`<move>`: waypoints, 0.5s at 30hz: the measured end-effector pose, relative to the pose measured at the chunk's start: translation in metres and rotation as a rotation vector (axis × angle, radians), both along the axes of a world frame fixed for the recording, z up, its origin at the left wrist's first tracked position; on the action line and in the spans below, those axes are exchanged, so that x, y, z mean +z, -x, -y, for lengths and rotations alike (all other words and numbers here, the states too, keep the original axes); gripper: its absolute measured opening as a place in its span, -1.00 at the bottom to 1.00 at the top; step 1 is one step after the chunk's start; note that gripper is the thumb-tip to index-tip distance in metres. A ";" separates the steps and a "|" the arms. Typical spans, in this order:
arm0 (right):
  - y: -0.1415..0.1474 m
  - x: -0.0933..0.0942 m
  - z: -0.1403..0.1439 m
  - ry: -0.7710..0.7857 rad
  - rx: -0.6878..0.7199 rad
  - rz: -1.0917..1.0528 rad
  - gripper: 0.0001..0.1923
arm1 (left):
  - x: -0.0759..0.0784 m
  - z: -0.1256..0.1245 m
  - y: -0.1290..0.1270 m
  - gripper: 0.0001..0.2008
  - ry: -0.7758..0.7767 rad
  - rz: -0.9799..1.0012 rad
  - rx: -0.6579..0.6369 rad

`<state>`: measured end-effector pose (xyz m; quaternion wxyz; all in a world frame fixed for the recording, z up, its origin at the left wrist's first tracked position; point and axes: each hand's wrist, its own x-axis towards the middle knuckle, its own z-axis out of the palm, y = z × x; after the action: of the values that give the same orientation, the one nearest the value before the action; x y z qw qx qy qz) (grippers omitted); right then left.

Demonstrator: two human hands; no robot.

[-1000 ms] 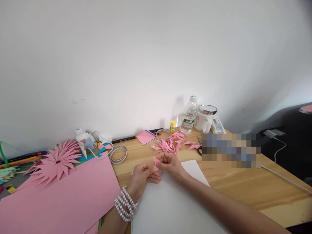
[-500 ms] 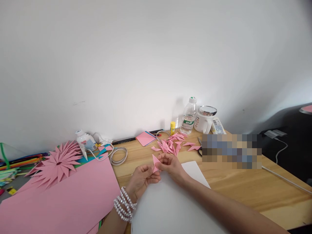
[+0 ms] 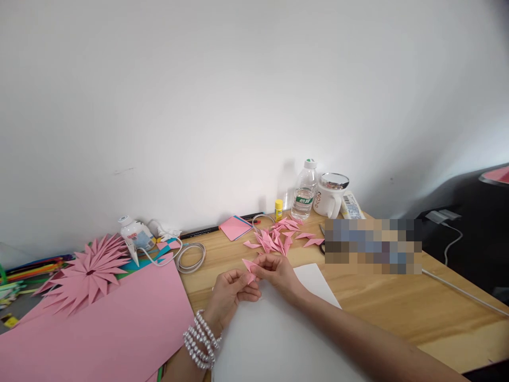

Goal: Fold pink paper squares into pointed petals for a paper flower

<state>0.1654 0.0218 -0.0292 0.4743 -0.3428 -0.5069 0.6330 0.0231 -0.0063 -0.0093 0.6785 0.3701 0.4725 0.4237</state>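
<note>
Between my two hands is a small folded piece of pink paper (image 3: 248,265), its pointed tip facing up and left. My left hand (image 3: 234,289), with a beaded bracelet at the wrist, pinches its lower end between thumb and fingers. From the other side my right hand (image 3: 276,273) pinches it too, hiding part of the folds. Both hands are above a white sheet (image 3: 274,329) on the wooden table. Just beyond them lies a loose pile of pink folded paper pieces (image 3: 274,239).
Pink sheets (image 3: 131,318) and a pink pointed paper rosette (image 3: 85,273) lie at left, near a coiled cable (image 3: 191,258) and a white bottle (image 3: 137,233). A yellow glue stick (image 3: 279,210), water bottle (image 3: 305,193) and mug (image 3: 332,196) stand by the wall. Scissors (image 3: 322,239) lie at right.
The pink paper's tip has tilted further left and lower between my fingers. Both hands keep their pinch. The whole view has shifted slightly.
</note>
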 end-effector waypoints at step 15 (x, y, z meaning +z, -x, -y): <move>0.003 -0.001 0.000 -0.077 0.016 0.042 -0.67 | 0.000 0.000 -0.002 -0.73 -0.037 -0.116 0.085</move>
<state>0.1621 0.0220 -0.0300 0.4712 -0.3333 -0.5435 0.6095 0.0254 -0.0068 -0.0089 0.6241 0.3861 0.5185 0.4388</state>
